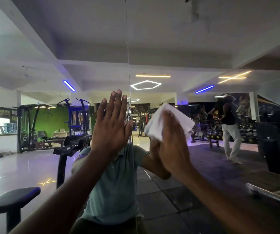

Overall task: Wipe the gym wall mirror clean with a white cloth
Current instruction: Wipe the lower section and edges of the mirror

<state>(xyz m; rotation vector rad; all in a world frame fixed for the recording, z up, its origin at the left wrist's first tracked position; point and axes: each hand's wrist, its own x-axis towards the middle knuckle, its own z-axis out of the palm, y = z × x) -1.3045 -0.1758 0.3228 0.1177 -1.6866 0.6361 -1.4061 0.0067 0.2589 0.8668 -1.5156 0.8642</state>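
The wall mirror [169, 48] fills the whole view, with a thin vertical seam [128, 68] between two panes. My left hand [112, 125] lies flat against the glass just left of the seam, fingers straight and pointing up. My right hand [173, 142] presses a crumpled white cloth [168, 120] against the right pane at about head height; the cloth sticks out above and to both sides of the fingers. The hand looks blurred. My reflection in a light teal shirt [115, 183] stands behind both arms.
Reflected in the glass are a black padded bench [9, 198] at lower left, a weight rack [73, 144], cable machines [75, 115], and another person [228, 125] standing at the right. A dark machine [274, 146] and a metal bar [271, 195] sit at the right edge.
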